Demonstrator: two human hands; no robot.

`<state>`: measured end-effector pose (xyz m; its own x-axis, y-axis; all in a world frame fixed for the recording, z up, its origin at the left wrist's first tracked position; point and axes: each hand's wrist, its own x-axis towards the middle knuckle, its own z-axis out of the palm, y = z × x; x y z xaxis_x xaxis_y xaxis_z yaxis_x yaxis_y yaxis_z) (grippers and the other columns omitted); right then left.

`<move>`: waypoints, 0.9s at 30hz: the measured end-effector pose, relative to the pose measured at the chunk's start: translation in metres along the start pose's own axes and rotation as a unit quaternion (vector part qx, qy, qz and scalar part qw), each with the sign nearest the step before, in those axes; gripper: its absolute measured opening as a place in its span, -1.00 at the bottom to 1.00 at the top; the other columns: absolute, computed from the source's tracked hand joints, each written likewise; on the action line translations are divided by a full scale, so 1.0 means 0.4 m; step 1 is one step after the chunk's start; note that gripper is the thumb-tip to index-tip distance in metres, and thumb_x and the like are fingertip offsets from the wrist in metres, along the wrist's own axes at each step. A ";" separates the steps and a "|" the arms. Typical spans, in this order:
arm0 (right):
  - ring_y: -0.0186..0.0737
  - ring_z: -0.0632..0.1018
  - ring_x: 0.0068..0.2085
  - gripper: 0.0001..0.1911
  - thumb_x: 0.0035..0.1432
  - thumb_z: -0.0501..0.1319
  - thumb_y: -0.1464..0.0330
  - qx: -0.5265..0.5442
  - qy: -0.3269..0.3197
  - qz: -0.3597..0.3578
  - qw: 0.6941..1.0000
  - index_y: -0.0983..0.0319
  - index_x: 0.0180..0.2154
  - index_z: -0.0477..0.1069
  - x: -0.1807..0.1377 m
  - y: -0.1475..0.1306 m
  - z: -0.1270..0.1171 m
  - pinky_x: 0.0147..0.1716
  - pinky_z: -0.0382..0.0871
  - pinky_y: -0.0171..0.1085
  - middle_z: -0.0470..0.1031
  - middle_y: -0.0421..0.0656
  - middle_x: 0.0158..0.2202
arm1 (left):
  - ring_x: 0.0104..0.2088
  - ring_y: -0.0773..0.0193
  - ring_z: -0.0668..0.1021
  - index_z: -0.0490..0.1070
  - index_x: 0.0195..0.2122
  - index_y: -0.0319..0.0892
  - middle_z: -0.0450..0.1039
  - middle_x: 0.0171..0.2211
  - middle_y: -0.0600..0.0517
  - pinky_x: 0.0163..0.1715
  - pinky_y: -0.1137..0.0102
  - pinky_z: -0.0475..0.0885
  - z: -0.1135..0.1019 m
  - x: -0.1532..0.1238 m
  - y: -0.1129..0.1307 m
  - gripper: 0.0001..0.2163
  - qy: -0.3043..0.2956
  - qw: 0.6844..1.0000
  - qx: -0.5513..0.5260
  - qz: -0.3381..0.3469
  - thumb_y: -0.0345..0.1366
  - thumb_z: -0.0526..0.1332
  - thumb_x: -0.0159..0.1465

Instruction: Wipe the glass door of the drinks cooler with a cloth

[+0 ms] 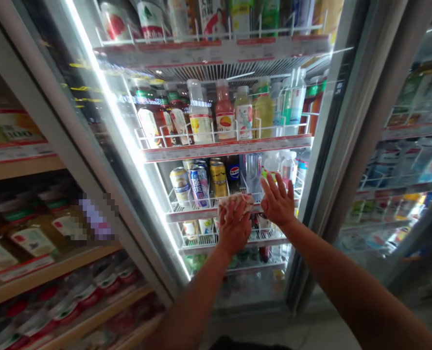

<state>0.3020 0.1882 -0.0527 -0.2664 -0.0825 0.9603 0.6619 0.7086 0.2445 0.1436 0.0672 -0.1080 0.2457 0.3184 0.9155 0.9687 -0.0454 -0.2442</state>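
My left hand (233,228) lies over a crumpled pinkish-white cloth (243,198), with its fingers pressing the cloth against the glass door (201,299) of a lit drinks cooler. Just to the right, my right hand (278,200) is spread with nothing in it, its palm toward the glass. It appears to rest on the pane, though the contact is hard to make out. Behind the glass near both hands stand drink cans (218,179) and clear bottles (252,170) on a white wire shelf (192,214).
Juice bottles (225,109) fill a higher shelf inside the cooler. A bright light strip (106,92) runs down the left side. Wooden shelves (55,266) with bottles and red-labelled packs stand at left. A metal door frame (347,165) and another glass-fronted cooler (401,160) are at right.
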 end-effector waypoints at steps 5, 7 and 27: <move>-0.09 0.08 0.49 -0.22 0.31 0.07 0.41 0.019 -0.004 0.009 1.000 0.16 0.48 -0.10 -0.004 0.002 0.003 0.49 -0.25 0.07 0.27 -0.07 0.40 | 0.46 0.12 0.14 0.46 0.19 -0.02 0.37 0.31 -0.04 0.49 0.08 -0.07 -0.022 -0.028 -0.053 -0.59 -0.002 1.000 -0.008 0.023 -0.37 0.27 0.31; -0.08 0.10 0.49 -0.22 0.31 0.07 0.40 0.020 -0.008 0.010 1.000 0.15 0.49 -0.11 -0.007 0.004 0.004 0.49 -0.25 0.07 0.27 -0.08 0.41 | 0.47 0.11 0.12 0.47 0.18 -0.01 0.33 0.34 -0.03 0.49 0.09 -0.05 -0.039 -0.051 -0.080 -0.59 -0.004 1.000 0.010 0.008 -0.38 0.27 0.30; -0.10 0.09 0.49 -0.23 0.31 0.07 0.40 0.026 -0.002 0.013 1.000 0.14 0.48 -0.09 -0.009 0.002 -0.002 0.48 -0.24 0.03 0.22 -0.10 0.43 | 0.50 -0.19 -0.09 0.28 0.35 -0.20 -0.22 0.51 -0.27 0.43 -0.14 -0.04 -0.244 -0.196 -0.333 -0.53 0.035 0.943 0.088 -0.318 -0.21 0.05 0.45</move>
<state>0.3040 0.1885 -0.0560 -0.2525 -0.0620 0.9656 0.6305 0.7464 0.2128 -0.0012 -0.0442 -0.1161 -0.3761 0.1641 0.9119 0.9014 0.2928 0.3191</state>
